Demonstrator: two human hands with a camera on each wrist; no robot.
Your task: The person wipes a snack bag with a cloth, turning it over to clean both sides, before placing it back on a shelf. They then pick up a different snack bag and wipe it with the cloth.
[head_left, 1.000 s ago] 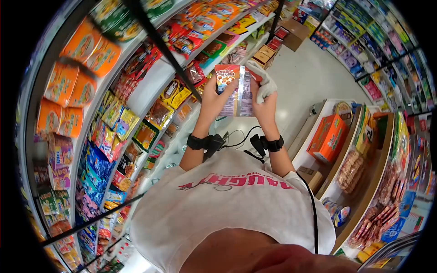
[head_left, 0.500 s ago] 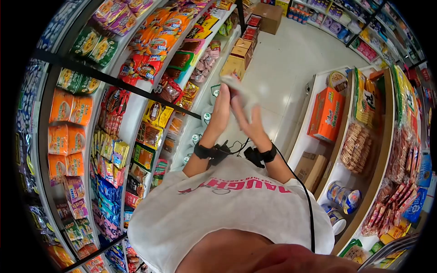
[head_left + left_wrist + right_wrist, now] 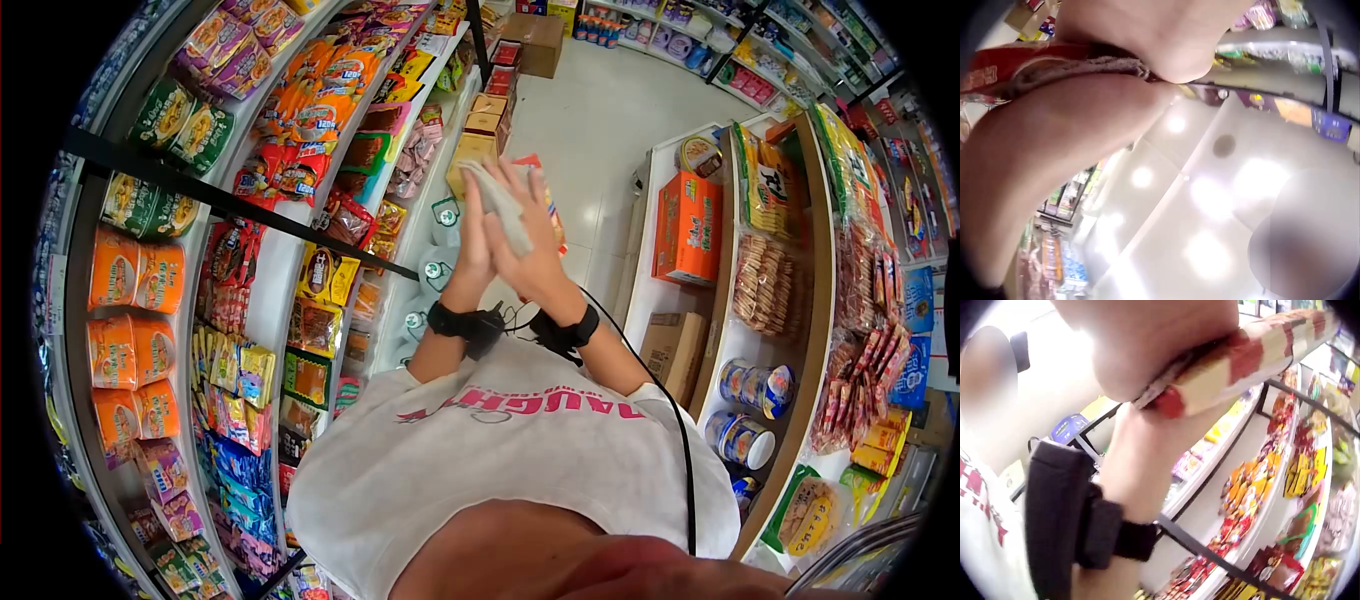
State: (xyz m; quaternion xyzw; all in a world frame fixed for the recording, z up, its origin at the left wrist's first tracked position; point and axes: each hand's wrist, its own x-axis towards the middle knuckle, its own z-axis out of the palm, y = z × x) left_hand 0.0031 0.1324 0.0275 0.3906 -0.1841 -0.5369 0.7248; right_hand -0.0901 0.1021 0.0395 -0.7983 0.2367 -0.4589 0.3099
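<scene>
In the head view both hands are pressed towards each other in front of the chest. The left hand [image 3: 472,250] stands with its fingers pointing up against a grey cloth [image 3: 500,203]. Across the cloth lies the right hand [image 3: 533,250], its fingers straight and somewhat spread. A red and multicoloured packet [image 3: 556,218] shows past the right hand's far side. The left wrist view shows the red packet [image 3: 985,70] and the cloth [image 3: 1079,67] between the hands. The packet [image 3: 1229,372] runs under the right hand [image 3: 1160,337] in the right wrist view; most fingers are hidden there.
Shelves of noodle packs [image 3: 135,355] and snacks [image 3: 325,275] rise at left. At right a shelf unit holds an orange box [image 3: 688,228], cans [image 3: 740,438] and bagged food. Cartons [image 3: 533,43] stand along the aisle floor [image 3: 590,130]. A black cable [image 3: 655,375] hangs by the right arm.
The packet, earlier held upright facing the head camera, is now mostly hidden by the hands. The cloth moved from the right hand's far side to between the palms, and the view turned.
</scene>
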